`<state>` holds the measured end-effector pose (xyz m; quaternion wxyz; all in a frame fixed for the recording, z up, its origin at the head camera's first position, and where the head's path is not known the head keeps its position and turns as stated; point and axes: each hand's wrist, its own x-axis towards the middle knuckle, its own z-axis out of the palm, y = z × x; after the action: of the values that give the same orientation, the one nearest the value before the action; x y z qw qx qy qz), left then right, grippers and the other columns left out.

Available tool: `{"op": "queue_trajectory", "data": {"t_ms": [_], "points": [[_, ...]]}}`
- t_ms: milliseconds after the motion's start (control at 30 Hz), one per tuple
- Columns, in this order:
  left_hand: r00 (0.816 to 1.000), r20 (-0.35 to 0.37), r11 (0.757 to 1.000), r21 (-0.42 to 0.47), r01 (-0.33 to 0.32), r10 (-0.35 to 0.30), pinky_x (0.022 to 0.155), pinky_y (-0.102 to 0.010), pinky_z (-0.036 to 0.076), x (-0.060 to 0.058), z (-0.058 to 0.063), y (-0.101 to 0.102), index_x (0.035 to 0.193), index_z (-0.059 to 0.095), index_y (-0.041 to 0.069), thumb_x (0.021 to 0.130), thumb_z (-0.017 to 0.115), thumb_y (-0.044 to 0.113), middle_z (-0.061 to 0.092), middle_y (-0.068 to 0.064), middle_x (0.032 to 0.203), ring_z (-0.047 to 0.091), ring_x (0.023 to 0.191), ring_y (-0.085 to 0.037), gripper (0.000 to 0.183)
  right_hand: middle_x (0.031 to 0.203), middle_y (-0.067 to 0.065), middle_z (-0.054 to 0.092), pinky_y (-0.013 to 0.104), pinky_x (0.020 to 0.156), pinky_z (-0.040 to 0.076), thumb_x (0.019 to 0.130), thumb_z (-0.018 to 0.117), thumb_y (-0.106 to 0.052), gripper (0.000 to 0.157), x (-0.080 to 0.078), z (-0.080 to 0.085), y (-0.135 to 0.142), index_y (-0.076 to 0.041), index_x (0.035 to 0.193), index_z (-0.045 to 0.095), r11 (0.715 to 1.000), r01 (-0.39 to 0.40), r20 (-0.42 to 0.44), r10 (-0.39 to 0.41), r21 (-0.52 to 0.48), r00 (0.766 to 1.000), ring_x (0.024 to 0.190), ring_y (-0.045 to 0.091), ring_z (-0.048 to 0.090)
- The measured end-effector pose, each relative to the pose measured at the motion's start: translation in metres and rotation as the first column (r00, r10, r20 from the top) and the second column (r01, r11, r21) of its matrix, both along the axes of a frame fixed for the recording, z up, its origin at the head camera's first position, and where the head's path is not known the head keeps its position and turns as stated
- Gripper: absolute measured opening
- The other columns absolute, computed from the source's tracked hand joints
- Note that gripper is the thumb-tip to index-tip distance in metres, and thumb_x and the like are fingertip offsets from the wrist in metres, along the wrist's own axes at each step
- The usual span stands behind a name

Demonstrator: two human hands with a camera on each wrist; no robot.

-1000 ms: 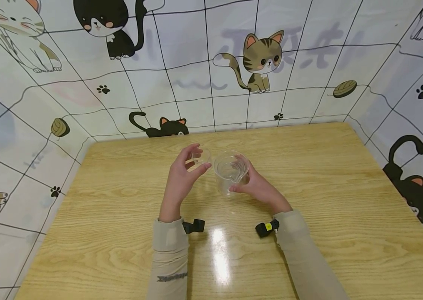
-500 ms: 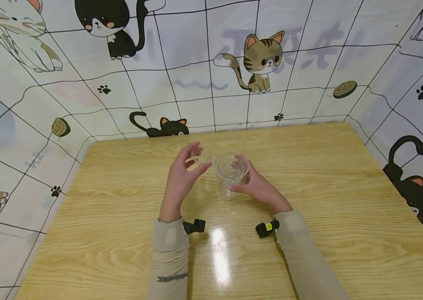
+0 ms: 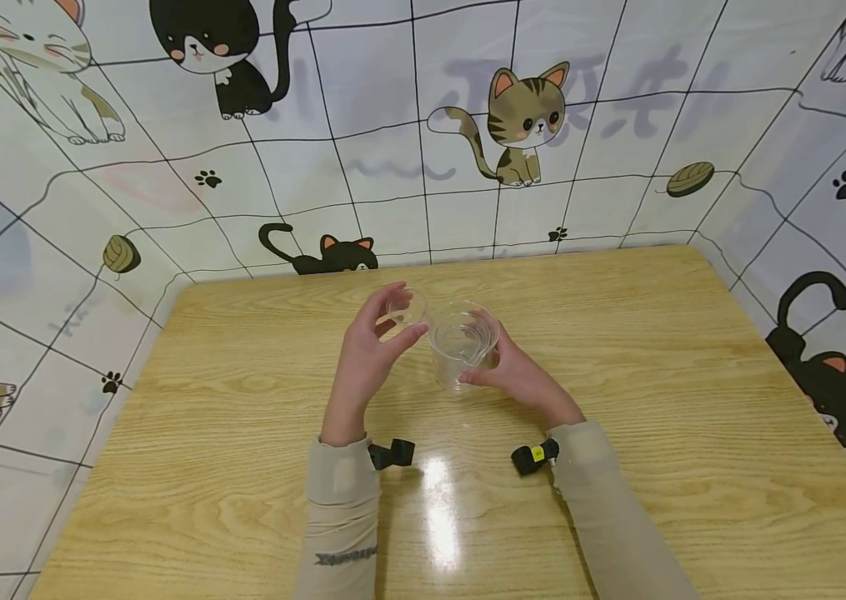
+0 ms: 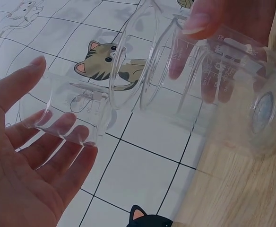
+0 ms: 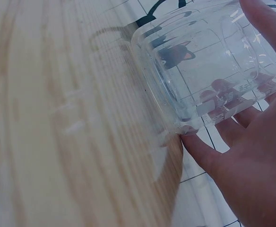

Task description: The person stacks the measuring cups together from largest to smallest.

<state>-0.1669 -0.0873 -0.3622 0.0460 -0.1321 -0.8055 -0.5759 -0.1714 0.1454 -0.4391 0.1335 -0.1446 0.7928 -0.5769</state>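
My left hand (image 3: 366, 354) grips a small clear beaker (image 3: 407, 307) between thumb and fingers, above the table. In the left wrist view this small beaker (image 4: 76, 111) lies tilted on its side in the picture, its end close to the rims of the larger beakers. Just to its right, my right hand (image 3: 514, 367) holds a large clear beaker (image 3: 447, 371) with its thumb in front and fingers behind. Smaller beakers are nested inside the large one, and several rims show in the left wrist view. White graduation marks run along the large beaker's wall (image 5: 213, 106).
A wood-grain table (image 3: 242, 467) lies under both hands. Cat-patterned white cloth (image 3: 362, 100) stands behind it and on both sides. Each wrist carries a small black camera, one by the left cuff (image 3: 392, 454) and one by the right cuff (image 3: 531, 457).
My left hand has shifted slightly to the right with the small beaker, closer to the nested beakers. The right hand and its large beaker have stayed in place.
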Motion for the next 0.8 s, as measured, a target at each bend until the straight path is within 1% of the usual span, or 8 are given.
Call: {"op": "queue_trajectory", "data": {"t_ms": [100,200,300,433,667,800], "points": [[1.000,0.019,1.000,0.004,0.008,-0.008,0.100,-0.035,0.040,0.000,0.000,0.001,0.134,0.044,0.023,0.079,0.070,0.039,0.054,0.006,0.124,0.047,0.116,-0.010,0.063,0.148,-0.002,0.025,0.056,0.109,0.013,0.075,0.076,-0.022,0.099,0.000,0.000,0.000,-0.044,0.142,0.007,1.000,0.001,0.005,-0.001,0.001,1.000,0.137,0.023,0.023],[0.999,0.042,1.000,0.013,0.014,-0.014,0.101,-0.036,0.039,0.001,0.003,0.003,0.134,0.043,0.021,0.080,0.071,0.033,0.054,0.003,0.125,0.047,0.118,-0.012,0.062,0.148,-0.002,0.026,0.056,0.109,0.013,0.075,0.077,-0.022,0.099,0.000,0.000,-0.001,-0.044,0.142,0.008,1.000,0.000,0.005,0.000,-0.001,1.000,0.137,0.023,0.023],[0.998,0.052,1.000,0.021,0.020,-0.021,0.101,-0.039,0.039,0.006,0.012,0.006,0.135,0.043,0.018,0.082,0.070,0.026,0.053,-0.002,0.127,0.047,0.119,-0.018,0.060,0.147,-0.002,0.028,0.055,0.109,0.013,0.074,0.077,-0.025,0.099,0.000,0.000,-0.001,-0.044,0.142,0.008,1.000,0.000,0.004,0.000,-0.001,1.000,0.136,0.023,0.024],[0.999,0.041,0.999,0.033,0.034,-0.036,0.101,-0.043,0.038,0.014,0.025,0.009,0.135,0.042,0.013,0.084,0.068,0.021,0.052,-0.010,0.127,0.047,0.119,-0.025,0.058,0.148,-0.002,0.027,0.056,0.109,0.013,0.073,0.078,-0.028,0.098,0.000,0.000,0.000,-0.044,0.142,0.009,1.000,0.002,0.001,-0.002,0.005,1.000,0.136,0.023,0.024],[0.997,0.047,0.996,0.077,0.053,-0.057,0.102,-0.048,0.036,0.016,0.029,0.013,0.134,0.042,0.009,0.084,0.067,0.018,0.051,-0.012,0.128,0.047,0.119,-0.026,0.057,0.148,-0.001,0.026,0.055,0.109,0.013,0.074,0.077,-0.024,0.098,0.000,0.001,-0.001,-0.043,0.142,0.009,1.000,-0.002,0.004,0.002,-0.004,1.000,0.137,0.023,0.022],[0.997,0.044,0.994,0.085,0.063,-0.067,0.102,-0.045,0.037,0.016,0.029,0.014,0.135,0.042,0.010,0.084,0.068,0.018,0.051,-0.014,0.128,0.047,0.119,-0.027,0.057,0.149,-0.001,0.023,0.055,0.110,0.013,0.075,0.077,-0.021,0.099,0.000,0.001,-0.001,-0.042,0.143,0.008,1.000,0.000,0.013,0.000,-0.003,1.000,0.138,0.023,0.020]]}}
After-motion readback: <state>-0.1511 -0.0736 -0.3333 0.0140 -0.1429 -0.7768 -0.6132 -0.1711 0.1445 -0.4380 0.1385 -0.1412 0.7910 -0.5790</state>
